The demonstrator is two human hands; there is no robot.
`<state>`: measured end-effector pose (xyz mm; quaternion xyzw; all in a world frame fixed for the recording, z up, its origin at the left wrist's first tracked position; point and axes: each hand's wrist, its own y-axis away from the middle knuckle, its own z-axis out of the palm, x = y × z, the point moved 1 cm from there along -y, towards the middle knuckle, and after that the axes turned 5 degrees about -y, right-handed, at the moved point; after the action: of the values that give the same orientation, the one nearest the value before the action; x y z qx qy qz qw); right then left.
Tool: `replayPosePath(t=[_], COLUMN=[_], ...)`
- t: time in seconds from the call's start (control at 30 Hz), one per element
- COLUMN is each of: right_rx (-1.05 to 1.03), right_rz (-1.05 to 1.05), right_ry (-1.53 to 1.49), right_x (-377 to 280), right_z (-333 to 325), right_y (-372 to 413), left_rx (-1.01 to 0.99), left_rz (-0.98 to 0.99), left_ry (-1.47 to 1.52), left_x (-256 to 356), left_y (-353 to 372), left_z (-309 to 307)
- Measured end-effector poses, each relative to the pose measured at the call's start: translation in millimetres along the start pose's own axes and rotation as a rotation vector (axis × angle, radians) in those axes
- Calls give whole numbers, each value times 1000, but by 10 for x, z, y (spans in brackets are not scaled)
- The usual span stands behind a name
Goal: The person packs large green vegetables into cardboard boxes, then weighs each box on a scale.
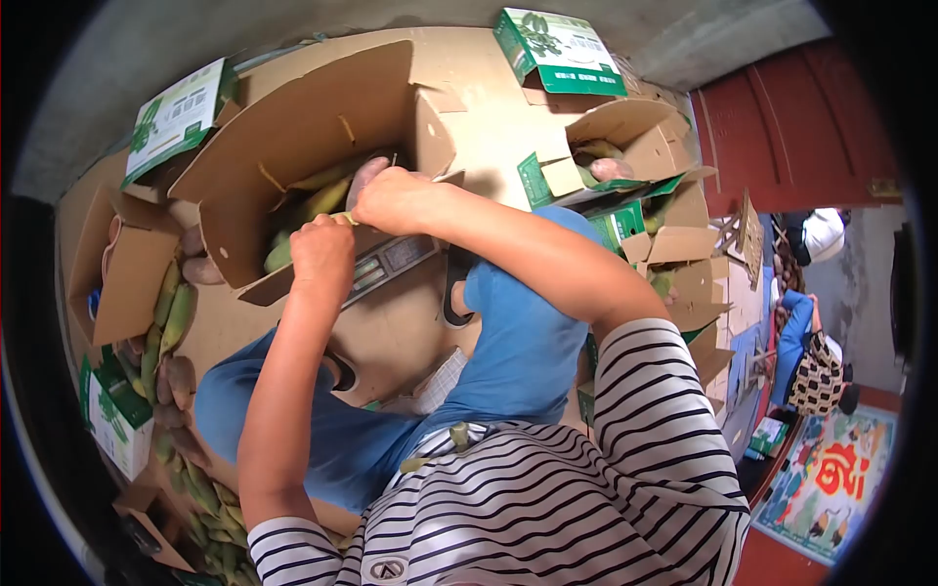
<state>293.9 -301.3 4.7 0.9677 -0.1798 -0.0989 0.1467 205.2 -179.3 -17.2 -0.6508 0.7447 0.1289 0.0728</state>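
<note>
Over the near side of a large open cardboard box [293, 122], my two hands are close together. My left hand [322, 252] is closed at the box's near edge, and a thin pale green bit shows between it and the other hand. My right hand [393, 201] is also closed, its fingers curled down and mostly hidden. Just beyond it shows a pinkish sweet potato [365, 178]. Inside the box lie green and yellowish corn ears [327, 200]. A scale with a display [401, 256] stands between the box and my legs.
Corn ears [179, 317] and sweet potatoes [200, 271] line the floor at left, beside a smaller box [132, 264]. More open boxes [650, 142] with produce stand at right. Green-white cartons [557, 54] sit behind. Two other people [816, 376] are at far right, near a red door [782, 127].
</note>
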Motion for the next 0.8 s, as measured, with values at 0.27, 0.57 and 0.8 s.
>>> replayPosePath(t=[0.27, 0.57, 0.8], right_rx=[-202, -305, -257], right_rz=[128, 152, 206], right_ry=[-18, -44, 1], right_x=[-105, -93, -54], right_z=[-79, -105, 125], right_y=[-65, -124, -256], left_rx=[-56, -10, -96], left_rz=[12, 61, 24], left_ry=[27, 35, 124], left_x=[45, -15, -107], left_y=[-64, -79, -58], left_z=[-40, 58, -33])
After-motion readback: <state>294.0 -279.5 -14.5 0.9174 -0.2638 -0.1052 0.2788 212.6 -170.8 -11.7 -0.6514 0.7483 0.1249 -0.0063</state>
